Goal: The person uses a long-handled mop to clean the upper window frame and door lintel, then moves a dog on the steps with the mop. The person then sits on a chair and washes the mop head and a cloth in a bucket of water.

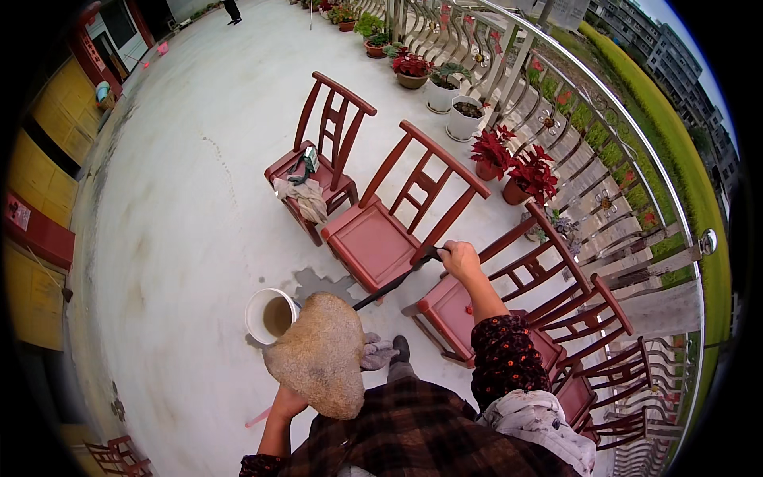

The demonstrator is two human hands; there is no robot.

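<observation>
In my left hand (289, 400) is a tan, rough-textured cloth (325, 358), held up in front of me so that it covers part of the fingers. My right hand (460, 259) grips the end of a dark strap or stick (390, 285), which runs down to the left behind the cloth. Just beyond stands a red wooden chair (372, 238); another chair (447, 310) is beside my right forearm. A white bucket (255, 316) of murky water stands left of the cloth. On the farther chair (286, 164) lie a pale rag (307, 200) and a small green-and-white box (311, 160).
A greyish cloth (377, 352) lies by my shoe. More red chairs (620, 369) line the right side, near a metal railing (632, 137). Potted plants (464, 119) stand along it. A wet patch (322, 283) marks the concrete floor. A person (231, 9) stands far off.
</observation>
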